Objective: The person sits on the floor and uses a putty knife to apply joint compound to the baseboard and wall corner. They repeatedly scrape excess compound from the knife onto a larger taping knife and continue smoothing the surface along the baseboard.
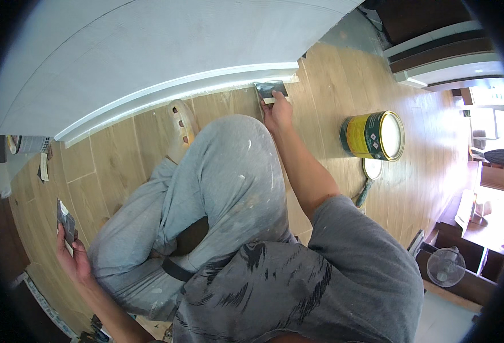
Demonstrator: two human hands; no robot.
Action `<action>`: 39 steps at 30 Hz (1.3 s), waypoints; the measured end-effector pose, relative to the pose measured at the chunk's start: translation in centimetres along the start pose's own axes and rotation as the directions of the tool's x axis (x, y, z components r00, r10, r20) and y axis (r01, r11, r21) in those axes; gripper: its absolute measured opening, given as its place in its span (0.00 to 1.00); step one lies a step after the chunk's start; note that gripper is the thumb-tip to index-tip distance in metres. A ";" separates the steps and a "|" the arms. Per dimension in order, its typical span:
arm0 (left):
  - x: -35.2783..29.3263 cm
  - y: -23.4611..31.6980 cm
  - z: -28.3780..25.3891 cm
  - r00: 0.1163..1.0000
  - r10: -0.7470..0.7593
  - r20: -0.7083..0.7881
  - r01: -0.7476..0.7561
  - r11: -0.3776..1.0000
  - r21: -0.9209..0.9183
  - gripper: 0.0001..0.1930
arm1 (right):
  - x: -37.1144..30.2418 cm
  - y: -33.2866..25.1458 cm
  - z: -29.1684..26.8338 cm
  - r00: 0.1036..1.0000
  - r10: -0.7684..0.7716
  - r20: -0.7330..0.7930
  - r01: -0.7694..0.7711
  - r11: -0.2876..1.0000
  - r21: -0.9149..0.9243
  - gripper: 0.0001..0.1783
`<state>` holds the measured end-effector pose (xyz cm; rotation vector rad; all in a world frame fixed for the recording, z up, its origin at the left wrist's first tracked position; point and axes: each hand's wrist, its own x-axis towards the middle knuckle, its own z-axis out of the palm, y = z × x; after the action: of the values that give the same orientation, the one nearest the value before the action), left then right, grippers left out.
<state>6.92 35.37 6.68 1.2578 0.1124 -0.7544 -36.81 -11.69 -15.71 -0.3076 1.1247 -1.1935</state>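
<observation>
My right hand (278, 114) grips a flat filling knife (272, 88) with a wide dark metal blade and a pale strip along one edge. Its blade is close to the foot of the white skirting board (206, 80); whether the two touch I cannot tell. Off to the left, my left hand (75, 257) is closed around a second filling knife (65, 220), with a whitish smear at its tip, held over the wood-look floor (97, 166). White residue runs along the joint where the skirting meets the floor.
A green and yellow paint can (372, 136) stands at the right, with a round lid (372, 168) and a brush (363, 194) beside it. My clog (182, 123) is near the skirting. A fan (446, 266) and furniture are farther right. Another scraper (44, 167) lies far left.
</observation>
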 end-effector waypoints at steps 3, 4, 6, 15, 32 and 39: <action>0.2 -0.1 0.3 1.000 -0.012 -0.018 0.012 1.000 0.009 0.12 | 0.2 0.0 0.7 1.000 -0.015 -0.010 0.015 1.000 -0.013 0.11; 0.2 0.0 0.3 1.000 -0.017 -0.018 0.017 1.000 0.016 0.12 | 0.2 0.0 0.9 1.000 -0.022 -0.011 0.022 1.000 -0.022 0.11; 0.1 -0.1 0.3 1.000 -0.020 -0.018 0.020 1.000 0.024 0.12 | 0.4 0.0 1.3 0.999 -0.023 -0.039 0.022 0.999 -0.045 0.12; 0.3 -0.2 -0.5 0.994 0.038 -0.100 -0.026 0.993 0.113 0.13 | 3.0 -2.0 3.2 0.997 0.082 -0.014 -0.083 0.992 -0.096 0.14; 0.7 0.1 -2.0 0.998 0.034 -0.045 -0.029 0.994 0.104 0.15 | 1.4 -9.0 2.1 0.997 0.027 0.070 -0.024 0.999 -0.043 0.14; 0.4 -0.2 -0.9 1.000 0.020 -0.011 -0.019 0.998 0.067 0.12 | -0.2 -2.1 0.8 0.996 0.072 0.059 -0.069 0.996 -0.048 0.15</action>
<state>7.40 35.96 6.03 1.3253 0.0847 -0.7390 -37.34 -12.70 -13.73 -0.3350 1.1024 -1.0903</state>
